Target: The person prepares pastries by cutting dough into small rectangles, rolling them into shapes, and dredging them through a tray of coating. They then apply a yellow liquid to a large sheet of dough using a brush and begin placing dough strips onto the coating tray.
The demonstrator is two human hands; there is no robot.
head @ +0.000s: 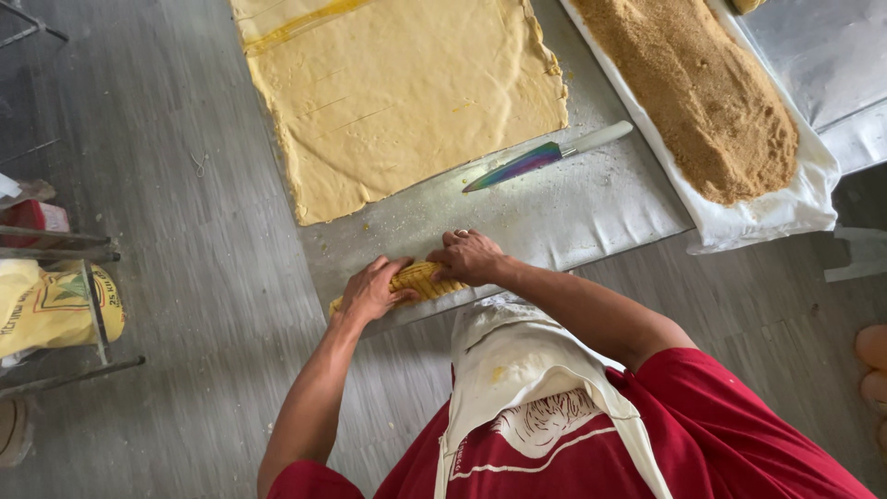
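Dough roll (420, 280), yellow and ridged, lies at the near edge of one metal table (573, 212). The left hand (370, 291) and right hand (469, 257) both press down flat on it, fingers close together. Just beyond the hands lies one knife (545, 155). Farther on sits one big dough sheet (397, 92), and off past the right hand one heap of brown crumbs (702, 92).

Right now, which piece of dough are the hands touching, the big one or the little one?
The little one: the ridged yellow dough strip at the metal table's near edge, under the left hand and right hand. The big flat dough sheet lies untouched beyond.
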